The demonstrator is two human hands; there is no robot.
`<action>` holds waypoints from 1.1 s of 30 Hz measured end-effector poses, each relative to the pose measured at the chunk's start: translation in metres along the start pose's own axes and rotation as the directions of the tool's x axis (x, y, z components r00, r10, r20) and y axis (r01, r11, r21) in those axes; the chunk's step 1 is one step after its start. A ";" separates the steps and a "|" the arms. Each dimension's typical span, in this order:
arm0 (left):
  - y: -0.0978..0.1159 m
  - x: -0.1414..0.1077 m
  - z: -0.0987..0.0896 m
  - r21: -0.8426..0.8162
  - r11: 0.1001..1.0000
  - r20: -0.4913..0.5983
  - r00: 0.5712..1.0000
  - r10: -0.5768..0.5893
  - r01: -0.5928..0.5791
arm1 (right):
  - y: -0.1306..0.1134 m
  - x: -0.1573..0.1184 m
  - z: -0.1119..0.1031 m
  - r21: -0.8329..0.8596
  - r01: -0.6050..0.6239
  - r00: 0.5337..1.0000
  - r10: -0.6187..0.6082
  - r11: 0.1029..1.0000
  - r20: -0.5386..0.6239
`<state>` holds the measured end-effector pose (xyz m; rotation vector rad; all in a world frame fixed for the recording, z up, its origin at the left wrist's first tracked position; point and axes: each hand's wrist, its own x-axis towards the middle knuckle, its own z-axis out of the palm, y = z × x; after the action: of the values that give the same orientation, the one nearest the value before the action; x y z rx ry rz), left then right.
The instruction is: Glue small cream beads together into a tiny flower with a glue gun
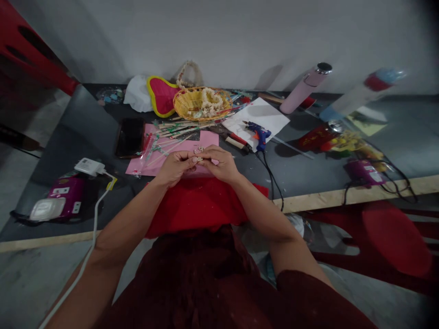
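Observation:
My left hand point(177, 167) and my right hand point(221, 163) meet above the front of the table, fingertips pinched together. Between them is a small cream-coloured beaded or flower-like piece point(199, 151), partly covered by my fingers; its exact kind is too small to tell. Pink paper point(171, 155) lies under and behind my hands, with thin sticks bearing green bits point(174, 132) on it. A red cloth point(202, 201) is spread below my wrists. Just beyond my right hand rest pliers with red and black handles point(238, 140).
A yellow wicker basket point(183, 106) holds cream-coloured strung pieces. A blue glue gun point(258, 132) lies on white paper point(270, 114). A phone point(130, 137), purple power sockets point(70, 196), a pink flask point(302, 91), a clear bottle point(356, 98) and a red can point(317, 137) are around. A white cable point(95, 228) crosses my left arm.

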<state>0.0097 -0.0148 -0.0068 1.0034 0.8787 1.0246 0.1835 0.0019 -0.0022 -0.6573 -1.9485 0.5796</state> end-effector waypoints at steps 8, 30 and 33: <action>0.007 -0.002 0.006 -0.037 0.999 -0.022 0.999 -0.035 0.034 | 0.000 0.001 -0.001 0.081 -0.041 0.999 0.039 0.996 0.020; 0.011 -0.003 0.000 0.021 0.995 0.004 0.995 -0.098 0.098 | 0.002 -0.002 0.001 0.000 -0.022 1.000 0.022 1.000 0.021; 0.010 -0.003 -0.002 0.036 0.995 0.022 0.995 -0.093 0.092 | 0.001 -0.002 0.001 0.029 -0.043 0.999 0.042 0.999 0.026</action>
<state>0.0048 -0.0156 0.0021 0.9931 0.9184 0.9199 0.1840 0.0013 -0.0045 -0.6770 -1.9500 0.6444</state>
